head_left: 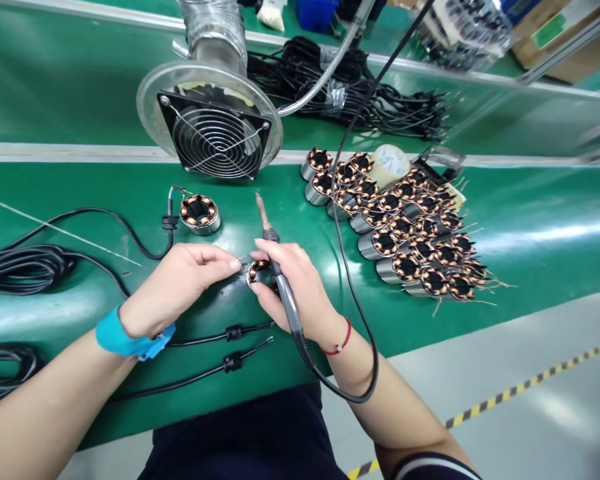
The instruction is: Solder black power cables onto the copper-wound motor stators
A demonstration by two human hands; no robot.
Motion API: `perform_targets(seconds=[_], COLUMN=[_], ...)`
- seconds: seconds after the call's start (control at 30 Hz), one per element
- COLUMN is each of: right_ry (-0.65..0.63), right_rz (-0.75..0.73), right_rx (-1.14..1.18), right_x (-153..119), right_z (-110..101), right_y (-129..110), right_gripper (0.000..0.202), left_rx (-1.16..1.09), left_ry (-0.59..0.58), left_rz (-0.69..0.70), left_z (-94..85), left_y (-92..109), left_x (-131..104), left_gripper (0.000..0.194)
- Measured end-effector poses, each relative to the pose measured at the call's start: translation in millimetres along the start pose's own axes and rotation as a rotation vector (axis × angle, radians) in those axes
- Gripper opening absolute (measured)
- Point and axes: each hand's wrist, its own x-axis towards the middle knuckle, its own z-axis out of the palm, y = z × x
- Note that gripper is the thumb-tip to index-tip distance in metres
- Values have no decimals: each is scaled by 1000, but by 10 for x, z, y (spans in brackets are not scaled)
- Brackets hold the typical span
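My right hand [305, 283] is wrapped round a grey soldering iron [289, 300], whose tip points away from me toward the fan. The same hand's thumb and fingers also steady a copper-wound motor stator [256, 273], partly hidden behind them. At the stator's left side, my left hand [187, 283] pinches thin wire ends between thumb and forefinger. Whether these belong to the stator or to a black cable is too small to tell. Beyond my left hand stands another stator [200, 215], its leads meeting a black cable [169, 223] with a grommet.
A fume extractor fan [220, 140] hangs at the back. Many stators [405, 230] stand in rows at the right. Coiled black cables [27, 267] lie left, with two cable ends [233, 361] near me. The iron's cord [347, 267] loops over my right forearm.
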Motion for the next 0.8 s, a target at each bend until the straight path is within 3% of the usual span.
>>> perform_targets(seconds=[0.17, 0.43, 0.63, 0.8], right_ry=[50, 117, 120, 152], right_rz=[-1, 158, 250, 262], right_rx=[30, 198, 347, 375], right_x=[-4, 55, 47, 21], right_z=[10, 162, 192, 193], right_y=[-14, -43, -11, -9], right_gripper=[52, 38, 41, 41], left_rx=[14, 18, 82, 109], left_ry=[-54, 31, 19, -129], left_rz=[-14, 88, 152, 49], left_z=[-47, -53, -14, -47], left_y=[3, 4, 25, 22], left_x=[4, 2, -14, -29], left_gripper=[24, 17, 13, 21])
